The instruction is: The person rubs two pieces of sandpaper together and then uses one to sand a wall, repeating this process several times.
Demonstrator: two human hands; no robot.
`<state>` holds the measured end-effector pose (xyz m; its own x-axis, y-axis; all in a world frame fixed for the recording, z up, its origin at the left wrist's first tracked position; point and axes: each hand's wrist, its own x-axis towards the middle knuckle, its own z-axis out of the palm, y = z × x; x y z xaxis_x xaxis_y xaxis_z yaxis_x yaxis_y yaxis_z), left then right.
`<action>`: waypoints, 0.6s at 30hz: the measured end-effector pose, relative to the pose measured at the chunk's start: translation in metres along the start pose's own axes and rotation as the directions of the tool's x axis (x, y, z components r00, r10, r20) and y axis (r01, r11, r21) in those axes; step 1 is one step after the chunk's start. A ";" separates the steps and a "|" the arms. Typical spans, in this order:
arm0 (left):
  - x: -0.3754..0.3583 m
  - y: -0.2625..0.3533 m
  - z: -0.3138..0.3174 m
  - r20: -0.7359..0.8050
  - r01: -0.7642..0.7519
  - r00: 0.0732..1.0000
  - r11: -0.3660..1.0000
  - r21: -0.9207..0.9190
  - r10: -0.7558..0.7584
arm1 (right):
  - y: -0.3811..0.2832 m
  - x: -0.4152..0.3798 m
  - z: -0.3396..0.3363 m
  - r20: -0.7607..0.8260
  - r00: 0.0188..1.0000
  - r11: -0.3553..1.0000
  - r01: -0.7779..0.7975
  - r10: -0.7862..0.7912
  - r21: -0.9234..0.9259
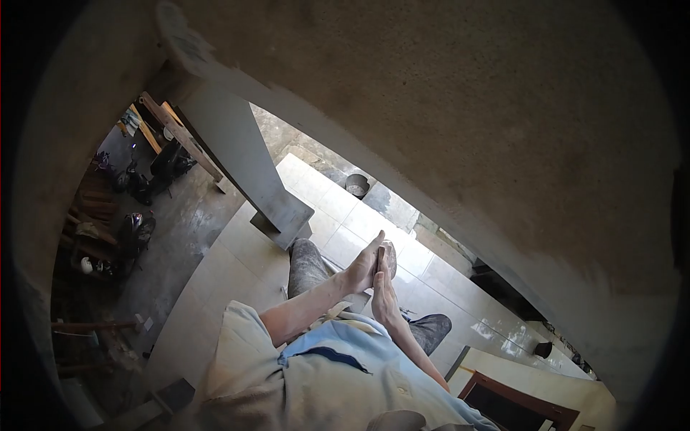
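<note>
My left hand [362,271] and my right hand [385,296] meet in front of my body, palms facing, fingers pressed together and pointing away from me. Between them shows a small flat piece with a brown edge [381,257]; I cannot tell what it is. A pale rounded shape [389,253] shows at the fingertips. Pale dust coats both hands. Below them are my dusty grey trouser legs [307,269].
A rough plastered surface [467,108] with a pale edge slants close overhead. A grey pillar [237,144] stands to the left on pale floor tiles [237,273]. A dark bucket [356,185] sits ahead. Motorbikes [140,176] and timber [180,136] are at far left.
</note>
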<state>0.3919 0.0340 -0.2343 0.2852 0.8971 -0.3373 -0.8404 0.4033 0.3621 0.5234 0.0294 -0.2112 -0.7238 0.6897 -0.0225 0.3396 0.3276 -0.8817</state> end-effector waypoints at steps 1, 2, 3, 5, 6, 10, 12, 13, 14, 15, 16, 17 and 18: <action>0.002 -0.008 0.000 -0.061 -0.023 0.998 0.999 0.043 0.026 | 0.005 0.008 -0.005 -0.006 0.997 0.992 -0.076 0.076 0.096; -0.004 -0.013 0.008 -0.128 -0.040 0.991 0.996 0.085 0.051 | 0.012 0.017 -0.010 -0.002 0.980 0.950 -0.194 0.201 0.245; -0.013 -0.010 0.026 -0.221 0.025 0.975 0.974 0.224 0.025 | 0.016 0.022 -0.012 0.002 0.968 0.921 -0.241 0.253 0.307; -0.006 -0.013 0.019 -0.174 -0.004 0.984 0.982 0.187 0.037 | 0.015 0.017 -0.011 0.009 0.977 0.942 -0.207 0.212 0.263; 0.000 -0.014 0.010 -0.101 -0.029 0.994 0.995 0.096 0.039 | 0.011 0.010 -0.010 0.012 0.993 0.980 -0.122 0.121 0.155; 0.003 -0.017 0.005 -0.146 -0.046 0.987 0.986 0.159 0.069 | 0.014 0.013 -0.012 0.006 0.990 0.972 -0.141 0.143 0.188; -0.013 -0.010 0.034 -0.296 0.019 0.954 0.979 0.201 0.043 | 0.018 0.020 -0.015 0.011 0.966 0.909 -0.246 0.258 0.336; -0.001 -0.019 0.016 -0.195 -0.058 0.977 0.990 0.126 0.082 | 0.016 0.016 -0.014 0.017 0.975 0.930 -0.217 0.222 0.298; 0.002 -0.019 0.004 -0.162 -0.036 0.986 0.995 0.090 0.050 | 0.012 0.009 -0.011 0.023 0.990 0.970 -0.140 0.138 0.198; 0.000 -0.015 0.001 -0.124 -0.011 0.992 0.999 0.052 0.017 | 0.008 0.003 -0.009 0.031 0.999 0.995 -0.047 0.044 0.088; 0.000 -0.018 0.005 -0.152 -0.034 0.987 0.997 0.074 0.045 | 0.006 0.000 -0.007 0.028 1.000 0.999 -0.010 0.009 0.052; -0.005 -0.017 0.016 -0.179 -0.055 0.981 0.994 0.098 0.072 | 0.006 0.000 -0.007 0.026 1.000 0.999 -0.003 0.001 0.047; -0.009 -0.017 0.028 -0.206 -0.074 0.973 0.990 0.123 0.099 | 0.010 0.003 -0.007 0.015 1.000 0.997 -0.028 0.027 0.072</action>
<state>0.4162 0.0239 -0.2134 0.0995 0.8761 -0.4718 -0.7961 0.3545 0.4904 0.5287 0.0398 -0.2162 -0.7236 0.6882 -0.0533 0.3156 0.2612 -0.9122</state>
